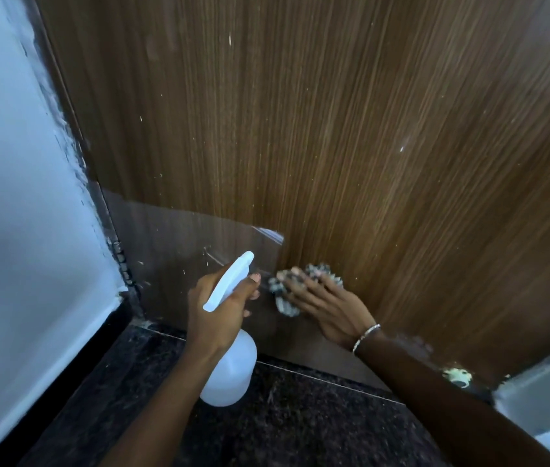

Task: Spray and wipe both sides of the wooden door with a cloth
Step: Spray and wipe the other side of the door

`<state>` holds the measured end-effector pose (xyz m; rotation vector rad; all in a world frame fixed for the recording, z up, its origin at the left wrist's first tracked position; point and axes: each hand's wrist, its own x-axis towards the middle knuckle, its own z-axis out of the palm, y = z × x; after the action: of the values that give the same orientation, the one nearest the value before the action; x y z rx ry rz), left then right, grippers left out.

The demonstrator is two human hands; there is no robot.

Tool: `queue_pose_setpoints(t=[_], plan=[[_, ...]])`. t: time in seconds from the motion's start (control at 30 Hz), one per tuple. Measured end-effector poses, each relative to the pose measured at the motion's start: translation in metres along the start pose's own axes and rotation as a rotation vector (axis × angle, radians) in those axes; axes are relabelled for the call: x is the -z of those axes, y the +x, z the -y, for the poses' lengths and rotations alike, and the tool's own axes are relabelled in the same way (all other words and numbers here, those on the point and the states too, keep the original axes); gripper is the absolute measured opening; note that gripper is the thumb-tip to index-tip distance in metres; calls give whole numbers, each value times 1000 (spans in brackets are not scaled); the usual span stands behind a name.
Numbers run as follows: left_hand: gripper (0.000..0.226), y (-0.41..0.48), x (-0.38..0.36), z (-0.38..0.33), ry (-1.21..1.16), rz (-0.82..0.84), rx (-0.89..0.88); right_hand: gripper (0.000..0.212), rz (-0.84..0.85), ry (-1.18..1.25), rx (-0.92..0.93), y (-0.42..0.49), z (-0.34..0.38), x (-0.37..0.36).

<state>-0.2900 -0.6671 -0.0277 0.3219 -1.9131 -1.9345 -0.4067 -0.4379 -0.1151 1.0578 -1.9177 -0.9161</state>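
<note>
Presses the checked cloth flat against the wooden door with the right hand, fingers straight and spread, low down near the dark floor. Grips the white spray bottle in the left hand, just left of the cloth, nozzle aimed at the panel. Likely needs to sweep upward and rightward next, toward the broad stretch of wood above the hand.

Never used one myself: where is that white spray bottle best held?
Grip the spray bottle at its slim neck, from behind, as the left hand does: the neck suits curled fingers, and the nozzle then faces the wooden door.
</note>
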Motion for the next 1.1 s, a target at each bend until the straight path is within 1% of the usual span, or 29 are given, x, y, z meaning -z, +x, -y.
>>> queue_pose_setpoints(t=[0.07,0.17,0.23,0.27,0.33,0.4,0.5,0.53,0.6,0.63,0.7,0.77,0.83,0.93,1.0,1.07,1.1], plan=[[10,3,2,2,16,-1,-6,83,-111,59,-170,29,-33,22],[11,5,3,5,13,-7,14,70,-317,141,-478,78,-75,57],[12,7,3,6,5,-21,33,69,-390,154,-582,98,-84,65],[12,8,3,6,6,-26,36,69,-410,152,-587,101,-82,64],[11,12,6,6,12,-34,29,68,-438,124,-511,99,-68,51],[8,15,10,6,20,-37,19,68,-382,107,-328,88,-41,31],[4,18,17,10,60,-52,2,70,-114,2,77,64,17,0],[7,18,19,12,69,-59,8,70,-31,4,164,57,32,-7],[17,18,24,15,65,-72,32,70,87,52,222,49,46,-11],[20,18,27,16,58,-75,42,69,105,70,229,48,45,-11],[16,17,33,17,46,-70,53,65,77,104,233,51,39,-7],[13,16,38,15,32,-62,52,62,48,117,165,59,24,3],[15,18,41,18,43,-65,61,62,-57,149,44,77,-4,20],[20,18,44,17,52,-65,63,69,-239,214,-241,118,-63,62],[21,18,46,15,52,-79,74,68,-330,225,-388,144,-91,83],[20,17,48,13,39,-98,83,63,-389,236,-492,158,-93,90],[19,17,49,12,35,-103,84,62,-408,235,-510,160,-86,87]])
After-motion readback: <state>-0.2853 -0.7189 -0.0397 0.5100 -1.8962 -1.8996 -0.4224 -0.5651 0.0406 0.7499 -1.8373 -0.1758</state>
